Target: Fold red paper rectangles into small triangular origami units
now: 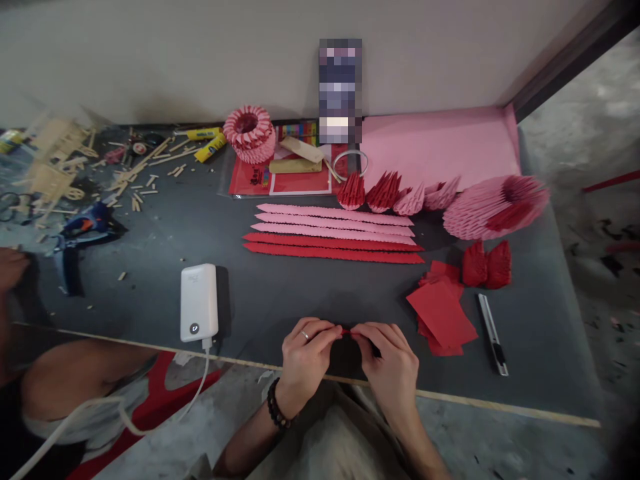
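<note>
Near the front edge of the dark table, both hands pinch a small folded piece of red paper [347, 331]. My left hand [307, 353] grips its left end and my right hand [390, 353] its right end; the fingers cover most of it. To the right lies a loose stack of red paper rectangles [443, 313]. Beyond the hands are long zigzag-edged paper strips, red ones [333, 252] nearer and pink ones [333, 223] farther. Bundles of folded red pieces [487, 265] stand behind the stack.
A utility knife [493, 333] lies at the right. At the left are a white power bank [199, 303] with a cable, a blue clamp [87, 230] and wooden sticks [145, 170]. A pink-red paper ring [250, 133] sits farther back. Another person's hand [11, 267] shows at the left edge.
</note>
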Motion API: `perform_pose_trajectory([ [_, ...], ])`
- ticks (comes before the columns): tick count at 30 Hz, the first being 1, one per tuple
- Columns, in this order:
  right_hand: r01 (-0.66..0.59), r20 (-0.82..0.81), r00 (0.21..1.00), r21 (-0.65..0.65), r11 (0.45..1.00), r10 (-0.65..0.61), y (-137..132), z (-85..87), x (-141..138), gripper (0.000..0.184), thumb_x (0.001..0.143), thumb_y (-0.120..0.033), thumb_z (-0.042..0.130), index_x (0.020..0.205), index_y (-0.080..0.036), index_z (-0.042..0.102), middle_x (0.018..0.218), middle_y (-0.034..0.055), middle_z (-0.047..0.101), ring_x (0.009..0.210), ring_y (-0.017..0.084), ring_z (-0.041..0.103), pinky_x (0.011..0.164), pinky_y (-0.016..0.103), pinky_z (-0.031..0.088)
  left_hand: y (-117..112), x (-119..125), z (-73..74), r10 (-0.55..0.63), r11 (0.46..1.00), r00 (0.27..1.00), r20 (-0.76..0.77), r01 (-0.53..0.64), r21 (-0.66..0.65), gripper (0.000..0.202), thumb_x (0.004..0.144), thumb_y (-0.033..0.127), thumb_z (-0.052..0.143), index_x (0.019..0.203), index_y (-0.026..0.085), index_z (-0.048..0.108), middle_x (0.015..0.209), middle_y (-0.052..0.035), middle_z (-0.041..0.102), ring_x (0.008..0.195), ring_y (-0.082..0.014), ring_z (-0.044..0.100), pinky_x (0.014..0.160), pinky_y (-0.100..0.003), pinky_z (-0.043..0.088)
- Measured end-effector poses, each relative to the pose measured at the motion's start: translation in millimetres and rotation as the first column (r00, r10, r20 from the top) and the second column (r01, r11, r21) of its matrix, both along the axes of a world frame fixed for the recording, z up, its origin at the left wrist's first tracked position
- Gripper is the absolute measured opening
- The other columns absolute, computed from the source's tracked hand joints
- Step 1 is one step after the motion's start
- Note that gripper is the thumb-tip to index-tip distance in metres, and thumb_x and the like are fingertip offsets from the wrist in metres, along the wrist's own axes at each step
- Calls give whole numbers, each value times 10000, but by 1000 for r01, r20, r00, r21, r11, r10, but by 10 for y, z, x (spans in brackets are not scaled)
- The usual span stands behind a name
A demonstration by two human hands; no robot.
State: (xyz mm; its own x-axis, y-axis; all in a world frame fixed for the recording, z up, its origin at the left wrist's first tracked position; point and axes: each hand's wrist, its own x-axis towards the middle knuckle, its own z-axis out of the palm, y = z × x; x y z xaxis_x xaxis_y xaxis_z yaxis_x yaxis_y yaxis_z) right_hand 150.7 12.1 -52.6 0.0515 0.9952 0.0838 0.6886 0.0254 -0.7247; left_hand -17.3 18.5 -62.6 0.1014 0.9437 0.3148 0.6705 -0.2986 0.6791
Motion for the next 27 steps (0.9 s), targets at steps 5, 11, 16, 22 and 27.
perform_pose_trajectory([
  [5, -2, 0, 1000, 3, 1000, 2, 6, 5, 43, 152, 937, -218, 644, 919, -281, 781, 844, -8, 770, 774, 159, 634, 729, 299, 509, 12, -6, 11, -13, 1000, 1000, 5, 13, -7, 239, 872, 60, 732, 963, 268, 805, 895, 6, 800, 850, -169, 703, 810, -318, 633],
  [11, -29, 14, 999, 7, 1000, 28, 17, 0, 19, 201, 945, -149, 594, 913, -267, 754, 879, -16, 762, 800, 149, 641, 778, 288, 507, 24, -10, 21, -17, 1000, 1000, 13, 17, -16, 231, 874, 70, 733, 952, 273, 812, 892, 5, 803, 853, -170, 711, 814, -311, 633],
  [16, -65, 81, 995, 13, 998, 63, 28, -2, -37, 261, 944, -86, 509, 939, -249, 714, 876, 0, 722, 817, 151, 630, 755, 273, 491, 12, -12, 14, -15, 999, 1000, 15, 15, -30, 242, 877, 54, 722, 954, 266, 809, 907, 4, 803, 872, -167, 701, 827, -307, 625],
  [22, -73, 88, 994, 38, 997, 70, 32, 5, -7, 222, 950, -127, 539, 889, -250, 715, 784, -8, 687, 743, 140, 626, 717, 271, 504, 29, -6, 20, -16, 999, 1000, 17, 16, -30, 241, 881, 66, 719, 960, 277, 805, 902, 7, 800, 866, -170, 697, 826, -314, 627],
  [27, -192, 149, 971, 14, 981, 188, 31, -15, 49, 291, 938, -85, 488, 1030, -241, 715, 941, 32, 722, 860, 173, 670, 814, 308, 555, 32, -4, 47, -44, 996, 998, -45, 40, -84, 239, 908, 80, 672, 985, 266, 800, 927, -25, 783, 883, -195, 685, 825, -342, 621],
])
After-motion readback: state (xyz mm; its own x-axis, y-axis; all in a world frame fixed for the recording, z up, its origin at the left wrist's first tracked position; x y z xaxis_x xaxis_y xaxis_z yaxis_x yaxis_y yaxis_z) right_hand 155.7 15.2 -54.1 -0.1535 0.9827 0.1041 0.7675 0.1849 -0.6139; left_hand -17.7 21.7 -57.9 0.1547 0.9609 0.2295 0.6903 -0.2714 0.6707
